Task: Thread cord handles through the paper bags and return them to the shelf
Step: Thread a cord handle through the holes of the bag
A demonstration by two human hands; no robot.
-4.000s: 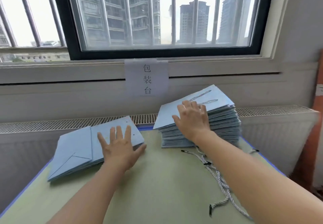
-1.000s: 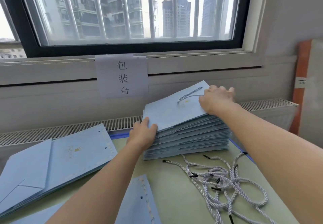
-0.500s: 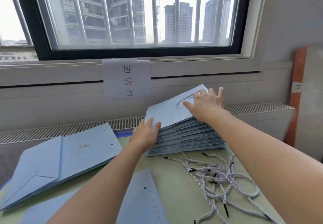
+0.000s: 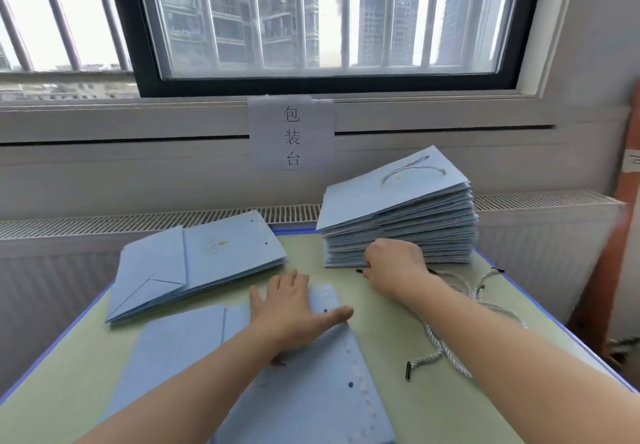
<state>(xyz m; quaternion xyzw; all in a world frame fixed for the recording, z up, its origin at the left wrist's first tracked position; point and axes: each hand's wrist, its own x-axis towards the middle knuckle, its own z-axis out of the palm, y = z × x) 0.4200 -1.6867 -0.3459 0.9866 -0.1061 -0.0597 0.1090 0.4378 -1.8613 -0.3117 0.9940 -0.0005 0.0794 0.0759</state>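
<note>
A flat light-blue paper bag (image 4: 304, 391) lies on the green tabletop (image 4: 69, 367) nearest the camera, its punched holes along the right edge. The left hand (image 4: 294, 312) rests on it palm down, fingers straight and spread, thumb reaching toward one of the holes; it pins the bag without gripping anything.

The right hand (image 4: 394, 267) sits at the foot of the tall stack of bags (image 4: 398, 228) at the back right, its fingers curled downward at the black-tipped end of a cord (whether it actually pinches that cord cannot be told, since the fingertips are turned away from the camera). The loose cords (image 4: 446, 350), white twisted rope with black tips, lie in a tangle on the tabletop to the right of the near bag, partly hidden under the right forearm.

The top bag of the tall stack carries a cord handle already threaded. A lower, fanned pile of bags (image 4: 194, 263) lies at the back left, well apart from the tall stack. Behind, a paper sign (image 4: 291, 133) with three characters hangs below the barred window (image 4: 325, 17), and a radiator grille runs along the wall.
</note>
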